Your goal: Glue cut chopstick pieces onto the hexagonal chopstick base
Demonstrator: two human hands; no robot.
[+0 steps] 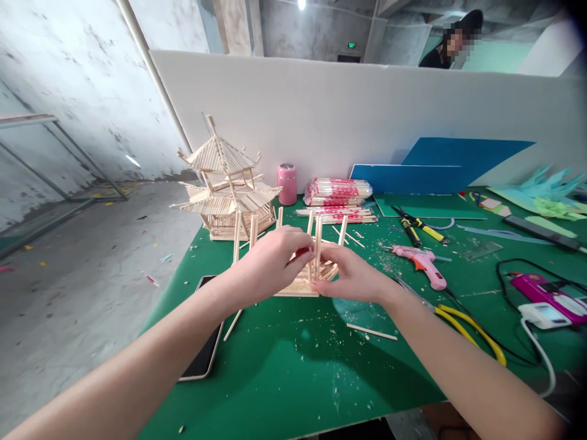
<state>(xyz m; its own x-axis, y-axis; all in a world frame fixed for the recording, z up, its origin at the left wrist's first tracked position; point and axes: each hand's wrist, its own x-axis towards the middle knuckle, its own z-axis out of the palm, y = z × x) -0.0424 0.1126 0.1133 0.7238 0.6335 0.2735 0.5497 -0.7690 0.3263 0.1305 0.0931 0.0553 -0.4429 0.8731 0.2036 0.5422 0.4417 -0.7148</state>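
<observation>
standing between and beyond hands, stick frame on green table

The head camera looks forward and down, apparently close above the table.

Green tabletop: part-built stick frame, stick pagoda, pink canister, bagged sticks, pliers, glue gun, phone
</observation>
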